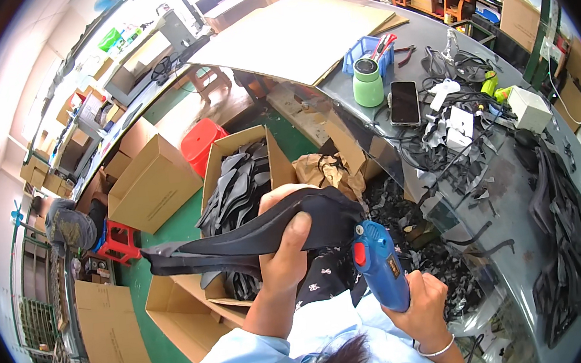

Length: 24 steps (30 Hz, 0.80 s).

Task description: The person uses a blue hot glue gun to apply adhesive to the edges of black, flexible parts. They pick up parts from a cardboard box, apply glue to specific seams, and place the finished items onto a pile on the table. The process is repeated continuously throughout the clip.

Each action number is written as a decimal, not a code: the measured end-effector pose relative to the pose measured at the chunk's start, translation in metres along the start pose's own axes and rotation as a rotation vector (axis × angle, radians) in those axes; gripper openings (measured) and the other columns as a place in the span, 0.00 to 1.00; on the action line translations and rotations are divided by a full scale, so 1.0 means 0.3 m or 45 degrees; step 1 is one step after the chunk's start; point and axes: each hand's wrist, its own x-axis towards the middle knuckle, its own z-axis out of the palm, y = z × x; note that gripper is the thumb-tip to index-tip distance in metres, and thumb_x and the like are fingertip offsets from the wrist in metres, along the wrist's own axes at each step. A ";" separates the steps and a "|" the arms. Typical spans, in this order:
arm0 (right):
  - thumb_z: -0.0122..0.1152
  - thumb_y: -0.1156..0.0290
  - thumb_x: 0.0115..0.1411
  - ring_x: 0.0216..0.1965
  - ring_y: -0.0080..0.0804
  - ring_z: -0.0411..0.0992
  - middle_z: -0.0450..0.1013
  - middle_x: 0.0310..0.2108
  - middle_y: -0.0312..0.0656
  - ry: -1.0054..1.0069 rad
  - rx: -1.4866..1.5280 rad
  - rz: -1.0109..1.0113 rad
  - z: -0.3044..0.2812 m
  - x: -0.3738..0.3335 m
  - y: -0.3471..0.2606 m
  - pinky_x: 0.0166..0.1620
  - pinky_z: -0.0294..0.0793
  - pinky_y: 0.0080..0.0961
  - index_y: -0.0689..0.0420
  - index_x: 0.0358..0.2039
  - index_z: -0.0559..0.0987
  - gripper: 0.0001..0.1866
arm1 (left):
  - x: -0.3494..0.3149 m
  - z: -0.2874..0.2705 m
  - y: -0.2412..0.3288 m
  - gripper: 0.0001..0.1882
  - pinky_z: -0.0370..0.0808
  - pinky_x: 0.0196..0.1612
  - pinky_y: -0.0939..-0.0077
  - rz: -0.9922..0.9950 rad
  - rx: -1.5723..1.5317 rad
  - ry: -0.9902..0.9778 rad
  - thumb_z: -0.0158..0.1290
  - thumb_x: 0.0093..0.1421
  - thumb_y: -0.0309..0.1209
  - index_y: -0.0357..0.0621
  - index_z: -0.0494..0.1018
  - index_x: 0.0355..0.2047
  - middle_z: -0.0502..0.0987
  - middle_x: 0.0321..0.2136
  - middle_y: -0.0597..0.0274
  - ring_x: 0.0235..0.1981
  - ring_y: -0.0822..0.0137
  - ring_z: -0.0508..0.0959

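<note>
Your left hand (pixel 284 257) grips the black strip (pixel 323 219) between thumb and fingers; it runs from centre toward 8 o'clock. Your right hand (pixel 420 308), at 5 o'clock, clasps the blue tool (pixel 382 256), its head just beside the strip. The tool's label (pixel 393 266) is illegible; the carton (pixel 156 186) at 9 o'clock bears print.
</note>
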 end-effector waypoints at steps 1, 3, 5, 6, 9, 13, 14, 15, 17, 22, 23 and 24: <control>0.72 0.68 0.32 0.19 0.45 0.67 0.66 0.17 0.44 -0.002 0.008 -0.004 0.001 0.003 -0.002 0.25 0.65 0.37 0.58 0.24 0.68 0.22 | -0.005 0.010 -0.002 0.15 0.66 0.50 0.75 -0.002 0.036 0.057 0.50 0.59 0.26 0.33 0.66 0.46 0.71 0.43 0.56 0.44 0.70 0.71; 0.72 0.69 0.31 0.19 0.45 0.67 0.66 0.17 0.44 -0.003 0.023 -0.009 -0.001 0.012 -0.011 0.25 0.66 0.37 0.58 0.24 0.68 0.22 | -0.012 0.003 -0.013 0.14 0.66 0.50 0.76 -0.016 0.074 0.055 0.50 0.59 0.26 0.33 0.67 0.45 0.71 0.42 0.56 0.43 0.70 0.71; 0.73 0.68 0.32 0.18 0.44 0.67 0.66 0.16 0.44 0.003 0.058 -0.028 -0.001 0.021 -0.018 0.24 0.66 0.36 0.58 0.24 0.67 0.22 | -0.013 0.011 -0.017 0.13 0.65 0.49 0.78 -0.003 0.134 0.061 0.50 0.58 0.24 0.33 0.68 0.43 0.72 0.40 0.57 0.42 0.71 0.71; 0.74 0.68 0.33 0.18 0.44 0.67 0.66 0.16 0.44 0.007 0.075 -0.036 -0.001 0.026 -0.021 0.23 0.66 0.35 0.59 0.23 0.67 0.23 | -0.015 0.012 -0.022 0.13 0.65 0.49 0.78 -0.027 0.099 0.065 0.50 0.58 0.24 0.33 0.68 0.43 0.72 0.41 0.57 0.42 0.71 0.71; 0.74 0.66 0.34 0.16 0.38 0.65 0.65 0.14 0.40 0.052 0.151 -0.060 0.001 0.037 -0.033 0.21 0.64 0.32 0.57 0.22 0.68 0.22 | -0.028 0.008 -0.040 0.14 0.65 0.50 0.77 -0.093 0.012 0.078 0.50 0.57 0.24 0.33 0.68 0.44 0.72 0.41 0.57 0.43 0.71 0.71; 0.74 0.66 0.34 0.16 0.38 0.66 0.65 0.14 0.40 0.017 0.207 -0.031 0.001 0.040 -0.037 0.22 0.64 0.32 0.57 0.22 0.68 0.22 | -0.033 0.013 -0.041 0.14 0.66 0.49 0.78 -0.172 -0.059 0.064 0.50 0.57 0.22 0.32 0.68 0.44 0.73 0.40 0.58 0.42 0.72 0.72; 0.74 0.66 0.34 0.16 0.38 0.66 0.65 0.14 0.40 0.017 0.208 -0.030 -0.001 0.043 -0.039 0.22 0.64 0.32 0.57 0.22 0.68 0.22 | -0.031 0.019 -0.036 0.14 0.66 0.49 0.78 -0.193 -0.077 0.053 0.50 0.56 0.22 0.32 0.68 0.44 0.73 0.40 0.58 0.42 0.72 0.72; 0.74 0.66 0.34 0.16 0.39 0.66 0.65 0.14 0.40 0.017 0.210 -0.029 -0.004 0.045 -0.040 0.21 0.64 0.33 0.57 0.22 0.67 0.22 | -0.027 0.020 -0.030 0.14 0.67 0.48 0.78 -0.221 -0.060 0.027 0.50 0.56 0.22 0.32 0.68 0.43 0.74 0.39 0.59 0.41 0.72 0.72; 0.74 0.66 0.35 0.16 0.42 0.66 0.64 0.14 0.42 0.033 0.123 -0.058 -0.011 0.045 -0.040 0.22 0.64 0.34 0.58 0.22 0.67 0.22 | -0.013 0.016 -0.009 0.13 0.68 0.46 0.79 -0.276 -0.023 -0.025 0.50 0.57 0.22 0.32 0.69 0.43 0.74 0.37 0.60 0.39 0.73 0.73; 0.72 0.66 0.36 0.16 0.43 0.64 0.64 0.15 0.43 0.044 -0.032 -0.115 -0.022 0.041 -0.023 0.23 0.63 0.35 0.59 0.23 0.68 0.20 | 0.027 -0.004 0.053 0.12 0.68 0.41 0.82 -0.450 0.276 -0.180 0.54 0.55 0.23 0.34 0.73 0.41 0.74 0.34 0.65 0.36 0.76 0.72; 0.71 0.66 0.37 0.16 0.43 0.64 0.64 0.15 0.43 0.047 -0.053 -0.121 -0.022 0.038 -0.019 0.23 0.63 0.34 0.58 0.23 0.68 0.19 | 0.036 -0.011 0.057 0.12 0.68 0.40 0.82 -0.481 0.303 -0.225 0.55 0.54 0.23 0.34 0.74 0.40 0.74 0.33 0.65 0.35 0.77 0.72; 0.71 0.66 0.37 0.16 0.42 0.64 0.64 0.15 0.43 0.049 -0.074 -0.127 -0.022 0.035 -0.013 0.23 0.63 0.34 0.58 0.22 0.68 0.19 | 0.049 -0.018 0.060 0.12 0.68 0.40 0.81 -0.510 0.397 -0.295 0.55 0.53 0.23 0.34 0.74 0.40 0.75 0.33 0.65 0.35 0.76 0.73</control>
